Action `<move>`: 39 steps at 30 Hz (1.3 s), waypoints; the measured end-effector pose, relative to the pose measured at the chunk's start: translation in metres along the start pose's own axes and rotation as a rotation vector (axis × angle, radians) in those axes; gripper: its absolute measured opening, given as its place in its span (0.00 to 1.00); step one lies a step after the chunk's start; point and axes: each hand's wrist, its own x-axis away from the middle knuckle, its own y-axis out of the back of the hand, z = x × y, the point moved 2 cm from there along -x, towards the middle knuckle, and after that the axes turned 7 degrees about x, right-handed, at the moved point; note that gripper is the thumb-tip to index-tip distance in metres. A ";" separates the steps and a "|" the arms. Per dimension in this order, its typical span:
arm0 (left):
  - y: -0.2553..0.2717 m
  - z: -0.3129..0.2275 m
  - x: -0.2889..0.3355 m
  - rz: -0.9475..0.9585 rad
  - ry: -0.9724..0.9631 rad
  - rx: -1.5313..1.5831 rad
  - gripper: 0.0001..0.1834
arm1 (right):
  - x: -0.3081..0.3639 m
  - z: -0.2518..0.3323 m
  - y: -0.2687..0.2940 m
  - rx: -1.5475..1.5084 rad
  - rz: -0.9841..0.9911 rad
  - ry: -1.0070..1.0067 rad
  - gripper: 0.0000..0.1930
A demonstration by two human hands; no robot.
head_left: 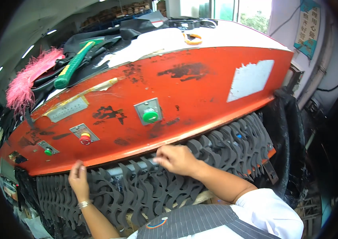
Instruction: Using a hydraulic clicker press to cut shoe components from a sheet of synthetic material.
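Note:
Rows of dark grey curved strips (pixel 129 185), wavy like foam or rubber cut-outs, hang below the red machine's lower edge. A pale bar (pixel 141 165) shows behind their upper ends. At the left part of the rows, my left hand (pixel 79 181) reaches up to the machine's edge with its fingers bent together. My right hand (pixel 175 159) is curled closed, knuckles up, over the bar near the middle. Whatever either hand pinches is hidden or too small to make out.
The red machine front (pixel 193 87) carries a large green button (pixel 150 116), a red stop button (pixel 85 138) and a small green button (pixel 48 152). On top lie a green-handled hammer (pixel 71 67), pink fringe (pixel 27 79) and orange tape (pixel 193 39). Black sheeting (pixel 282 139) hangs at right.

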 end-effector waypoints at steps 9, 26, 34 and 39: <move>-0.147 -0.083 0.176 1.389 -0.108 0.016 0.21 | 0.121 0.004 0.027 0.049 0.368 -0.275 0.17; -0.203 -0.087 0.276 0.727 -0.473 -0.756 0.30 | 0.224 0.000 0.044 0.568 0.440 -0.216 0.30; -0.217 -0.083 0.278 0.653 -0.425 -0.717 0.32 | 0.222 -0.007 0.041 0.628 0.379 -0.268 0.30; -0.218 -0.079 0.274 0.633 -0.338 -0.739 0.31 | 0.214 -0.008 0.036 0.599 0.442 -0.287 0.30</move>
